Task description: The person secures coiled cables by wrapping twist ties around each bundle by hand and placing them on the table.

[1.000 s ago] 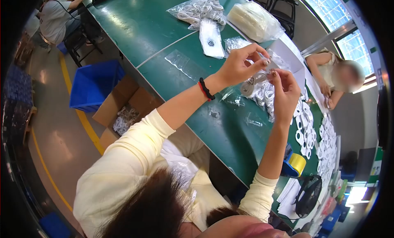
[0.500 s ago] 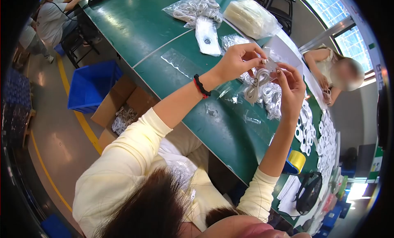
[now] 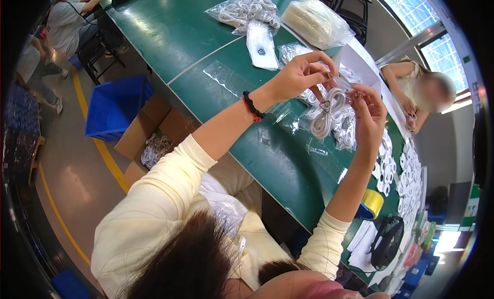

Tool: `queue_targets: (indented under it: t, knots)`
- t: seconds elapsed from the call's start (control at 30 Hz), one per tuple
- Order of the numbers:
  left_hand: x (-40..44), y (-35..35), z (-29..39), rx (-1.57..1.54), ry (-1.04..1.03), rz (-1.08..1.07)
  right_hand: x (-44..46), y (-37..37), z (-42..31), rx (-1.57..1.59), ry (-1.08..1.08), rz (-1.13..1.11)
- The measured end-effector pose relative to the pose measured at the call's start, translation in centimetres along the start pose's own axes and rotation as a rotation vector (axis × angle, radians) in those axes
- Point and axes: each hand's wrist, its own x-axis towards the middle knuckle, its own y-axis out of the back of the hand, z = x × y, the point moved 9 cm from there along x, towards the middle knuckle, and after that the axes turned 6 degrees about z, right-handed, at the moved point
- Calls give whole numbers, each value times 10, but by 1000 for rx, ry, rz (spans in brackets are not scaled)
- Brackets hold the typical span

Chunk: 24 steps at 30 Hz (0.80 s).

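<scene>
Over the green table, my left hand (image 3: 307, 76) pinches one upper side of a small clear plastic bag (image 3: 341, 82). My right hand (image 3: 368, 109) is closed at the bag's other side, fingertips bent together. A coiled white cable (image 3: 323, 121), bundled in loops, hangs just below and between my hands. Whether it is fully inside the bag, I cannot tell. Behind it lies a heap of white cables (image 3: 346, 131), partly hidden by my hands. Loose clear bags (image 3: 318, 148) lie flat on the table near my forearms.
A bag of cables (image 3: 247, 11) and a wrapped white bundle (image 3: 318, 23) lie at the back. White flat ring-ended pieces (image 3: 409, 180), yellow tape (image 3: 371, 202) and a black fan (image 3: 388, 242) are at right. A blue bin (image 3: 116, 108) and carton (image 3: 146, 126) stand left. A co-worker (image 3: 406, 88) sits opposite.
My hands have shifted slightly, and my right hand's fingers are more curled. The cable coil hangs a little lower and shows more fully. People at far left have moved.
</scene>
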Motion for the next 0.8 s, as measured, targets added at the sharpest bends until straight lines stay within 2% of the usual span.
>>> queue_targets:
  t: [0.6,0.8]
  knots:
    - [-3,1,22,85,-201,-25,3,-7,23,314,-69,-61]
    - [-1,14,12,150,-149,120,3,-14,24,260,-98,-98]
